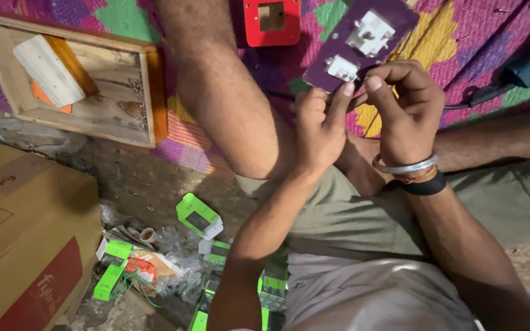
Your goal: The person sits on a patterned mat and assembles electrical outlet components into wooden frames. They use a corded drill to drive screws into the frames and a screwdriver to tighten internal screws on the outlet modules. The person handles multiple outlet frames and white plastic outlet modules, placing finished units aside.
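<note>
I am sitting on the floor with both hands up at a purple board [363, 43], which leans over my raised knee [228, 104]. My left hand [319, 132] is clenched, forefinger and thumb pinching the lower edge of the board just under a small white switch [341, 67] mounted on it. My right hand [407, 110] is curled too, its fingers [374, 81] pressed on the same edge right beside that switch, almost touching my left fingertips. I cannot tell whether anything small sits between my right fingers. A larger white socket [370, 32] sits higher on the board, above the switch.

On my right wrist are a steel bangle [407, 165] and a black band [426, 186] just below it.

Left of the board, past my knee, a red square frame [271, 23] lies flat on the patterned mat [455, 55]. Farther left from the board, a shallow wooden tray [148, 92] lies on the mat, with a white block [47, 68] leaning inside it on an orange piece. To the right of the board, a dark cable [480, 98] runs across the mat.

Below the board and to the left, near my left elbow, green and white boxes [199, 216] lie scattered on the bare floor among clear wrappers. Well left of those stands a brown carton [29, 233].
</note>
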